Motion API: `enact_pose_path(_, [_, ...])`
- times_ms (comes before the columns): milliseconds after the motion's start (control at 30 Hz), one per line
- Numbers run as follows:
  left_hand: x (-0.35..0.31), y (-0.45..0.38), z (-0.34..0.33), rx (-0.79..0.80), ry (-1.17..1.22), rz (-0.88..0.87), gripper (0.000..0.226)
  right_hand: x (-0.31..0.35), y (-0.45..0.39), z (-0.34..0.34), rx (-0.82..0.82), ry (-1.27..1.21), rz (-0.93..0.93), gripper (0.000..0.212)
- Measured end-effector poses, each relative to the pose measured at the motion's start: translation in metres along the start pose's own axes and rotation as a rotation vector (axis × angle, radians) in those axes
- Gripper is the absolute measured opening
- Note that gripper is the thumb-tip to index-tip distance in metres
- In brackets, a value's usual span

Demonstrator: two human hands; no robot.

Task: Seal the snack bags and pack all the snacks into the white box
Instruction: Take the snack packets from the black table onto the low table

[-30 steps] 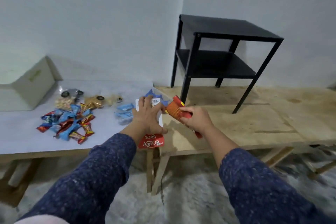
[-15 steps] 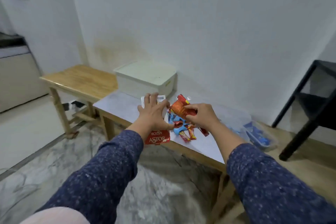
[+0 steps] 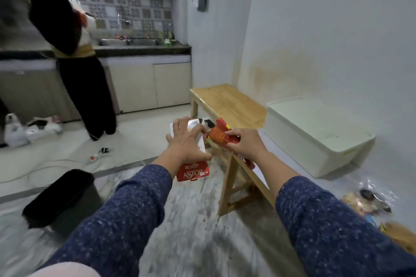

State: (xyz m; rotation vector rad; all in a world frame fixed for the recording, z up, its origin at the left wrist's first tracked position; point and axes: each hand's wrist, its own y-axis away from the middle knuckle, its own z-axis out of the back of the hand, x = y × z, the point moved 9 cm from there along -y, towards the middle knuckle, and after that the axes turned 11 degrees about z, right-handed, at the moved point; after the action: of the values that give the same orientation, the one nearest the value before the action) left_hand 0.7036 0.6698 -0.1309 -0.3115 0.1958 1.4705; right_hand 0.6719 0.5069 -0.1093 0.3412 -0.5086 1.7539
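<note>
Mid-frame, the left hand (image 3: 186, 144) grips the Astor box (image 3: 192, 170), a light, stiff carton; the right hand (image 3: 245, 145) pinches a crinkly, probably slippery red packet (image 3: 219, 136). At right sits the white box (image 3: 315, 137).

A red and white Astor snack box (image 3: 192, 171) is held upright in mid-air; a red-orange snack pack (image 3: 219, 136) sits just beside it; the white box (image 3: 315, 139) stands lidded on the bench (image 3: 225, 101); clear snack bags (image 3: 369, 202) lie blurred at right.

A glossy red foil snack packet (image 3: 221, 136), a matt white plastic box (image 3: 315, 139), a smooth pale wooden bench (image 3: 227, 102).
</note>
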Motion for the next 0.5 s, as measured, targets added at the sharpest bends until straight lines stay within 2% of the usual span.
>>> enact_pose_path(200, [0.097, -0.060, 0.028, -0.098, 0.111, 0.305, 0.081, 0.041, -0.125, -0.041, 0.100, -0.012, 0.193, 0.045])
enact_pose_path(333, [0.170, -0.061, 0.027, -0.075, 0.128, 0.486, 0.095, 0.091, -0.178, -0.089, 0.202, -0.051, 0.312, 0.043])
enact_pose_path(500, [0.262, -0.060, 0.040, -0.099, 0.154, 0.658, 0.099, 0.165, -0.232, -0.154, 0.298, -0.080, 0.467, 0.040])
